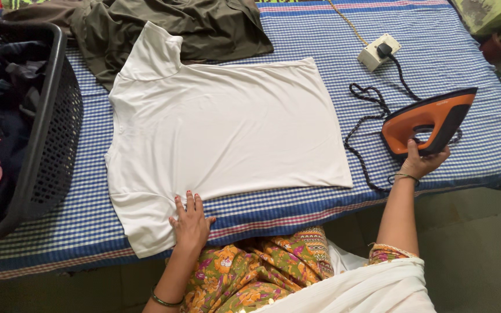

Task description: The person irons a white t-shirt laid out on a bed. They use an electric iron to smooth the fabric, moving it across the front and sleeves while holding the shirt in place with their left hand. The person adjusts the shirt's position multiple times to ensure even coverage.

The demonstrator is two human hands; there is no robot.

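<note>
Seen from above: white T-shirt (227, 127) spread flat on a bed (465, 40) covered in blue-and-white checked cloth, neck toward the left, hem toward the right. Left hand (191, 223) open, palm down, fingers spread on the near sleeve edge, pinning the fabric. Right hand (421, 162) wrapped around the rear end of an orange-and-black electric iron (427, 120), standing on the cloth just right of the shirt and apart from it.

Shirt plain, thin, mostly smooth, with faint creases near the shoulders; far sleeve pointing up toward a crumpled dark olive garment (175, 26) that touches it.

Braided black cord (369, 119) looping between iron and shirt hem, running to a white socket box (379, 52). Dark plastic laundry basket (47, 133) with clothes at far left.

For a clean pass, probably best to keep the fabric taut under the flat left hand, fingers well away from the iron's path, and the cord clear of the shirt.
</note>
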